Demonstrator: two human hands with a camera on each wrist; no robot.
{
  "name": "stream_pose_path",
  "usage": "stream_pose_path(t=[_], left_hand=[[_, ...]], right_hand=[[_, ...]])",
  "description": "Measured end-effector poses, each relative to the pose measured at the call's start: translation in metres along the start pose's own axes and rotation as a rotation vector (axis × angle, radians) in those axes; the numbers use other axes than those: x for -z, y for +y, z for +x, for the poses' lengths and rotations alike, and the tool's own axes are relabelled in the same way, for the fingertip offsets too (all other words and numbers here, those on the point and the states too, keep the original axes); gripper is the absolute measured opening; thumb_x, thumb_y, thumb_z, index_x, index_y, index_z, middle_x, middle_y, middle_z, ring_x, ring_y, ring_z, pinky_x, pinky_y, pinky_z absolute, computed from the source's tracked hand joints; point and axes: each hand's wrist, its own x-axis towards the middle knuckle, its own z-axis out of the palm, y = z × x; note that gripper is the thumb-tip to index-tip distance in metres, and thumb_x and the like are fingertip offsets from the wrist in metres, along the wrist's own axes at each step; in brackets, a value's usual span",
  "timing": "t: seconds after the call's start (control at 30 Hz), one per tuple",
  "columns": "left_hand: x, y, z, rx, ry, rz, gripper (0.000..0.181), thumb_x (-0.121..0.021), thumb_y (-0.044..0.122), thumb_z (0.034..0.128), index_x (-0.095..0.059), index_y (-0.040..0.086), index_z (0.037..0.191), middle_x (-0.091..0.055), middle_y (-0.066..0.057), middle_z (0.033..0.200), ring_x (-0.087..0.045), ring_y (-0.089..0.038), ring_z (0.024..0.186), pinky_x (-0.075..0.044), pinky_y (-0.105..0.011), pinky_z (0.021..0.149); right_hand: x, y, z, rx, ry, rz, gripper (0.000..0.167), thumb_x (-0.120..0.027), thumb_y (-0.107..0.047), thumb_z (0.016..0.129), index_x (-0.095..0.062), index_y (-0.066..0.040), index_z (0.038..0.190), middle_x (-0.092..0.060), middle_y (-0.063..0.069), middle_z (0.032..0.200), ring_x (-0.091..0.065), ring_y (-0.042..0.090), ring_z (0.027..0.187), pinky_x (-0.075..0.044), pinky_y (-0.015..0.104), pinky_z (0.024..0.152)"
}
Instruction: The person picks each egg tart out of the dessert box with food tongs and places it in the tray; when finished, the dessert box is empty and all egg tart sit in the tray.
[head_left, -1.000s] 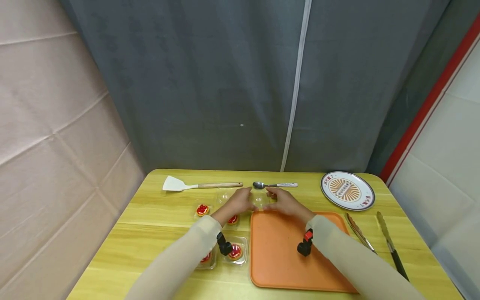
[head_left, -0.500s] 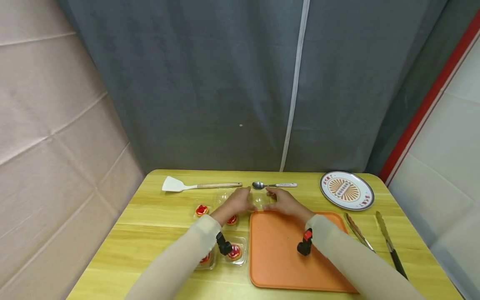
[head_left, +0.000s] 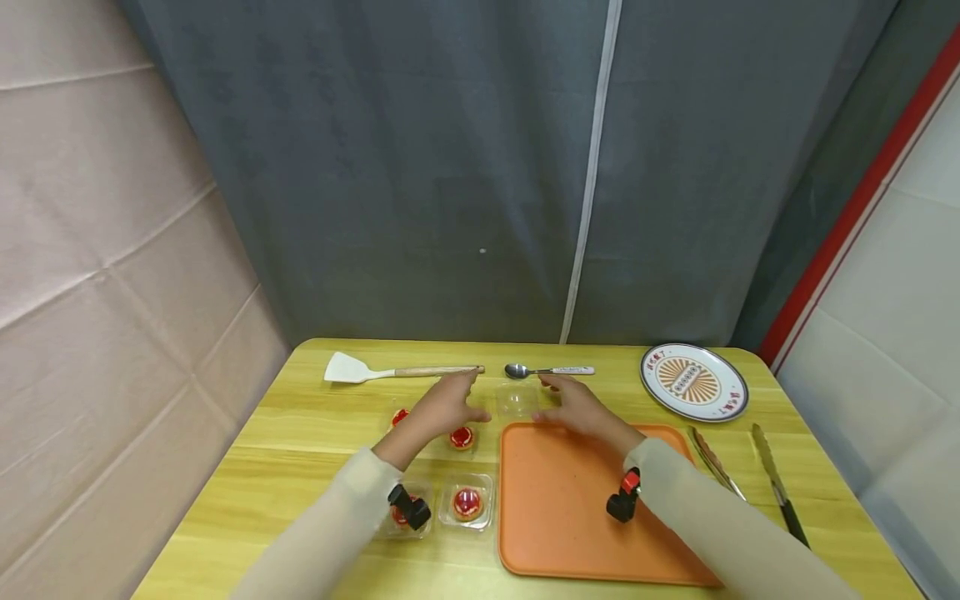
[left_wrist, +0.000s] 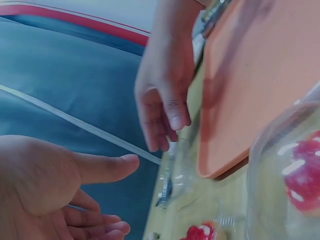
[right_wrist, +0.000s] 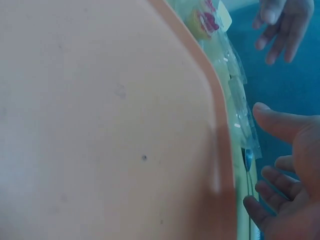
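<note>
Between the two hands lies a clear plastic container part (head_left: 517, 401), just behind the orange tray (head_left: 592, 508). My left hand (head_left: 444, 407) hovers left of it with thumb and fingers spread and nothing held; the left wrist view shows this hand (left_wrist: 60, 195) with its palm bare. To the right of the plastic, my right hand (head_left: 576, 408) is over the tray's back edge, its fingers loosely bent and holding nothing. A small red-topped tart (head_left: 461, 438) sits by my left hand, which partly covers another tart (head_left: 400, 416) and clear packaging.
Nearer the front are a tart (head_left: 467, 504) in a clear box and another boxed tart (head_left: 401, 512), partly behind the left wrist camera. A white spatula (head_left: 348, 368) and a spoon (head_left: 517, 371) lie at the back. Right: a plate (head_left: 695, 382), tongs (head_left: 716, 462), a knife (head_left: 780, 483).
My left hand has moved left, away from the clear plastic part, uncovering a tart and part of the front boxes. My right hand has shifted slightly right. The plastic part stays in place.
</note>
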Motion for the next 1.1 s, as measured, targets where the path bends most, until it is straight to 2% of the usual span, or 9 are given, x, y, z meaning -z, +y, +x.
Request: stream_pose_path(t=[0.1, 0.3, 0.47, 0.63, 0.83, 1.0, 1.1], left_hand=[[0.009, -0.005, -0.023, -0.011, 0.021, -0.010, 0.084, -0.085, 0.031, 0.0874, -0.044, 0.004, 0.155, -0.055, -0.019, 0.149, -0.062, -0.035, 0.126, -0.053, -0.050, 0.104], [0.022, -0.018, -0.075, 0.028, 0.054, -0.068, 0.083, -0.084, 0.033, 0.0883, -0.045, 0.000, 0.154, -0.056, -0.017, 0.149, -0.055, -0.038, 0.134, -0.046, -0.055, 0.112], [0.023, -0.034, -0.115, 0.052, 0.082, -0.138, 0.084, -0.085, 0.032, 0.0867, -0.046, 0.001, 0.153, -0.052, -0.018, 0.152, -0.048, -0.042, 0.141, -0.040, -0.060, 0.116], [0.020, -0.048, -0.149, 0.081, 0.094, -0.185, 0.086, -0.086, 0.035, 0.0840, -0.047, 0.004, 0.153, -0.049, -0.018, 0.155, -0.042, -0.043, 0.145, -0.035, -0.063, 0.118], [0.010, -0.059, -0.175, 0.124, 0.092, -0.215, 0.091, -0.089, 0.036, 0.0792, -0.047, 0.003, 0.153, -0.049, -0.019, 0.154, -0.043, -0.045, 0.143, -0.037, -0.065, 0.115], [-0.004, -0.071, -0.186, 0.153, 0.106, -0.254, 0.100, -0.093, 0.033, 0.0727, -0.045, 0.005, 0.155, -0.046, -0.019, 0.156, -0.042, -0.047, 0.143, -0.035, -0.067, 0.115], [-0.013, -0.078, -0.188, 0.171, 0.102, -0.296, 0.106, -0.095, 0.031, 0.0695, -0.041, 0.007, 0.157, -0.043, -0.020, 0.158, -0.040, -0.049, 0.143, -0.035, -0.069, 0.115]], right_hand=[[0.000, -0.002, -0.005, 0.006, 0.029, -0.015, 0.078, -0.083, -0.019, 0.089, -0.044, 0.003, 0.153, -0.052, 0.024, 0.150, -0.050, 0.044, 0.136, -0.044, 0.061, 0.111], [-0.004, -0.013, -0.017, 0.020, 0.057, -0.043, 0.077, -0.083, -0.022, 0.089, -0.046, 0.002, 0.152, -0.049, 0.023, 0.152, -0.049, 0.044, 0.137, -0.045, 0.061, 0.111], [-0.016, -0.034, -0.028, 0.067, 0.040, -0.043, 0.079, -0.085, -0.025, 0.087, -0.048, 0.000, 0.152, -0.050, 0.021, 0.151, -0.051, 0.043, 0.136, -0.046, 0.061, 0.110], [-0.033, -0.054, -0.041, 0.142, 0.023, -0.027, 0.078, -0.088, -0.024, 0.084, -0.051, -0.003, 0.150, -0.053, 0.017, 0.147, -0.052, 0.040, 0.134, -0.047, 0.060, 0.109], [-0.057, -0.075, -0.054, 0.237, -0.047, -0.034, 0.077, -0.087, -0.026, 0.086, -0.051, -0.006, 0.151, -0.054, 0.010, 0.146, -0.051, 0.035, 0.136, -0.047, 0.056, 0.111], [-0.076, -0.094, -0.061, 0.290, -0.127, -0.066, 0.077, -0.083, -0.032, 0.089, -0.047, -0.010, 0.154, -0.051, 0.008, 0.150, -0.050, 0.031, 0.138, -0.046, 0.054, 0.112], [-0.087, -0.104, -0.064, 0.331, -0.164, -0.114, 0.077, -0.080, -0.038, 0.091, -0.045, -0.016, 0.156, -0.049, 0.006, 0.153, -0.051, 0.027, 0.138, -0.049, 0.048, 0.111]])
